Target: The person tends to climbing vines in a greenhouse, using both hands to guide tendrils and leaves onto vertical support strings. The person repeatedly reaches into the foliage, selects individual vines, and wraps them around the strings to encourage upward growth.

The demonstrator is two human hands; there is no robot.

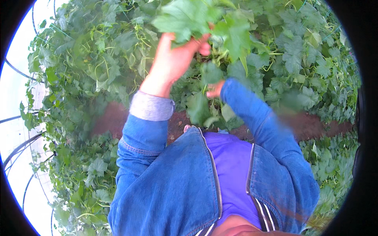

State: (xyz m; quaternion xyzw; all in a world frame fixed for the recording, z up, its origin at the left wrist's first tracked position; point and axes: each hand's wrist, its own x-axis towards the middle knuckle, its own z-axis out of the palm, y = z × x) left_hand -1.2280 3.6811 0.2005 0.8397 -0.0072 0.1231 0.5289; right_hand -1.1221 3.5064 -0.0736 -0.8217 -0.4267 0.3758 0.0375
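Observation:
Climbing vines with broad lobed leaves (186, 19) fill the space before me. My left hand (180, 56) is raised at the upper middle, its fingers partly behind a large blurred leaf; whether they grip a leaf or stem I cannot tell. Lower and to the right, my right hand (215, 89) is among the leaves beside a hanging leaf (198, 107). Its fingers point left and are partly hidden by foliage and the blue sleeve, so its hold is unclear.
Green trellis netting (330, 32) shows in the vines at the upper right. Brown soil (307, 125) runs between the plant rows. More vines (97, 168) grow beside me at the lower left. Dark curved frame pipes (20, 146) stand at the far left.

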